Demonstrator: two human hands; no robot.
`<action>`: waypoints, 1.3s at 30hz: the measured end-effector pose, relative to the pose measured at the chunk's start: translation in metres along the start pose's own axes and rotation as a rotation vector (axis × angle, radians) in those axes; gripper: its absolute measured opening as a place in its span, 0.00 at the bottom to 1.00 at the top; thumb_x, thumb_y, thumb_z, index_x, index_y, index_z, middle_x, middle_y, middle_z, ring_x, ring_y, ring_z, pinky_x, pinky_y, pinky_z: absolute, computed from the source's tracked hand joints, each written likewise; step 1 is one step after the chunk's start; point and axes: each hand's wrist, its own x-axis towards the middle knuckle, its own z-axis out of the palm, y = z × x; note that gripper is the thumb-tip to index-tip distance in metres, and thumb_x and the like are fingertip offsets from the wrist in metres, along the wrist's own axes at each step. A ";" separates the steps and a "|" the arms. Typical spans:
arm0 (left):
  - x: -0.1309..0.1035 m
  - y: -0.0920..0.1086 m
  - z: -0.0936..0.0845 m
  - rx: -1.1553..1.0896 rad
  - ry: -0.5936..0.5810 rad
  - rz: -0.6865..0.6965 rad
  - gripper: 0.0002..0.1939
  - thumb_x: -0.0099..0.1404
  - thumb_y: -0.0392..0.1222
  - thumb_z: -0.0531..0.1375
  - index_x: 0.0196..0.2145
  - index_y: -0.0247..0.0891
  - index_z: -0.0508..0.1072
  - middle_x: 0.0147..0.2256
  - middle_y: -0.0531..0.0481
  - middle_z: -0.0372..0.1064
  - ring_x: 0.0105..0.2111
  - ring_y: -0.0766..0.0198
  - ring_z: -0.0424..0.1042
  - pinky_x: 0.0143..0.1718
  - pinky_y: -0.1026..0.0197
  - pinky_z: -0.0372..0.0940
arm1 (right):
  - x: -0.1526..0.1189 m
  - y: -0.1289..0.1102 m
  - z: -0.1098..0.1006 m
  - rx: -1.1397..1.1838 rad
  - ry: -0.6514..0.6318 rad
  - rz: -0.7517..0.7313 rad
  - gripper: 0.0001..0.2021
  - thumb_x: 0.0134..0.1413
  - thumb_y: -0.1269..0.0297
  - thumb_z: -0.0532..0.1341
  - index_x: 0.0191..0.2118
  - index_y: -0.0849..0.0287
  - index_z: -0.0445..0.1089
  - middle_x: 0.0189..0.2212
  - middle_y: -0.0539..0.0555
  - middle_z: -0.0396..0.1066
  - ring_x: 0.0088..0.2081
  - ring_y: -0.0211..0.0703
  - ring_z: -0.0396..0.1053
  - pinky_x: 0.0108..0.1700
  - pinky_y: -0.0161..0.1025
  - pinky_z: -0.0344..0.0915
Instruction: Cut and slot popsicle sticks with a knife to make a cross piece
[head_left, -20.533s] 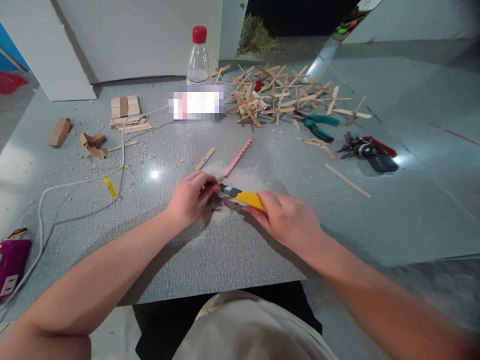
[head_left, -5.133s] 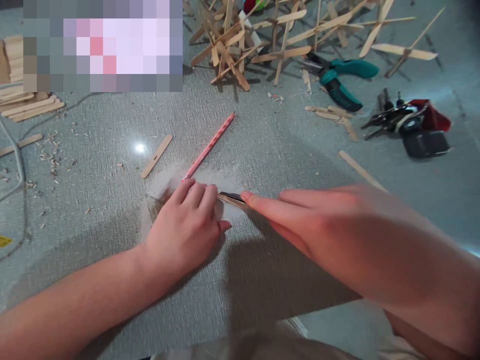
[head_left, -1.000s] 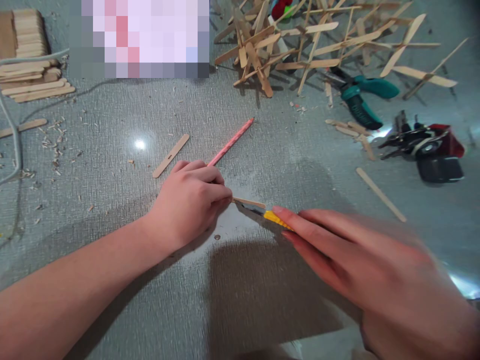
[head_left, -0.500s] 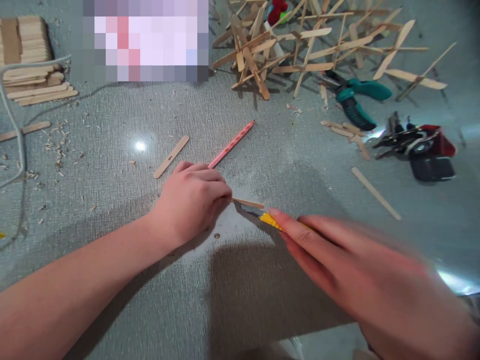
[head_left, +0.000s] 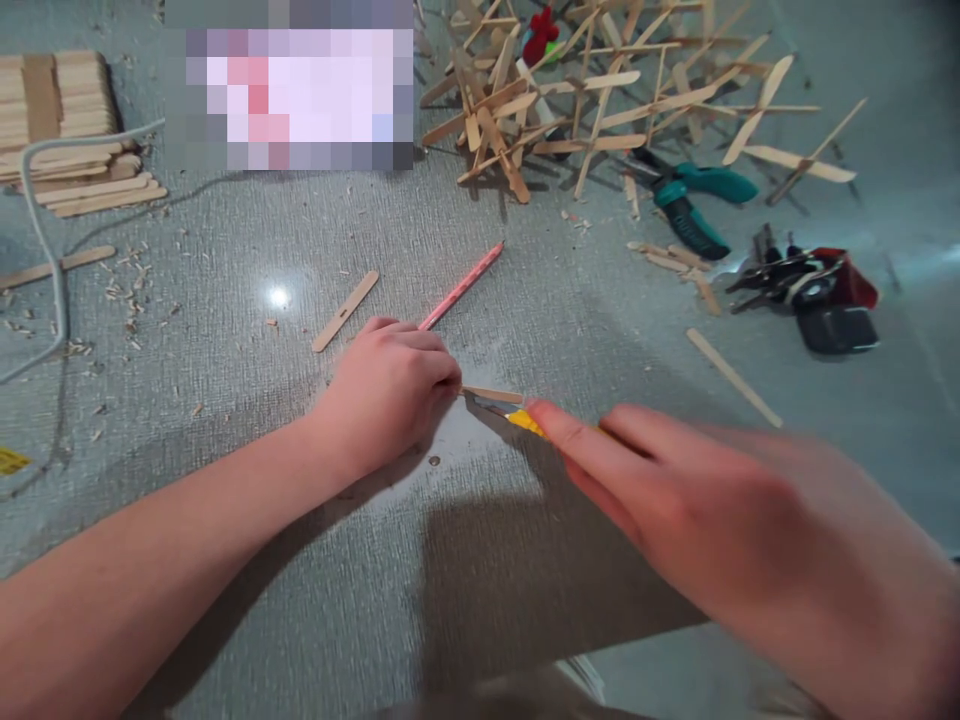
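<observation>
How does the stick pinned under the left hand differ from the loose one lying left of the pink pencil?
The wooden stick is pinned by the left hand, mostly hidden, with the yellow utility knife in the right hand at it. The loose stick lies fully visible, untouched, slanted, with a slot at its middle. Both are pale wood on the grey table.

The bench (head_left: 225, 560) wears a grey, woven-textured covering with a slight sheen under the lamp; the craft stick (head_left: 491, 394) is pale, matt bare wood, as are the piled sticks (head_left: 600, 100); the knife (head_left: 517, 417) shows yellow plastic and a dull metal blade; the pliers (head_left: 686, 205) have teal rubbery handles.
</observation>
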 end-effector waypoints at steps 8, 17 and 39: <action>0.000 0.004 0.000 -0.009 -0.010 -0.058 0.13 0.67 0.32 0.59 0.28 0.39 0.80 0.31 0.51 0.79 0.36 0.59 0.76 0.46 0.53 0.61 | 0.006 0.012 -0.004 0.000 -0.131 -0.045 0.23 0.69 0.70 0.47 0.56 0.53 0.77 0.22 0.50 0.67 0.17 0.37 0.59 0.25 0.40 0.45; -0.001 0.003 0.003 -0.002 0.017 -0.067 0.12 0.66 0.31 0.60 0.29 0.39 0.81 0.31 0.52 0.79 0.35 0.60 0.76 0.47 0.52 0.62 | 0.001 0.010 -0.005 -0.094 -0.156 -0.048 0.24 0.66 0.72 0.48 0.57 0.52 0.76 0.22 0.50 0.66 0.16 0.37 0.56 0.25 0.40 0.46; -0.004 0.004 0.003 0.014 0.034 -0.058 0.14 0.66 0.30 0.57 0.27 0.39 0.80 0.30 0.51 0.79 0.34 0.60 0.77 0.46 0.53 0.63 | 0.001 0.009 -0.003 -0.167 -0.093 -0.105 0.25 0.64 0.76 0.48 0.55 0.56 0.78 0.21 0.48 0.63 0.15 0.38 0.62 0.22 0.39 0.48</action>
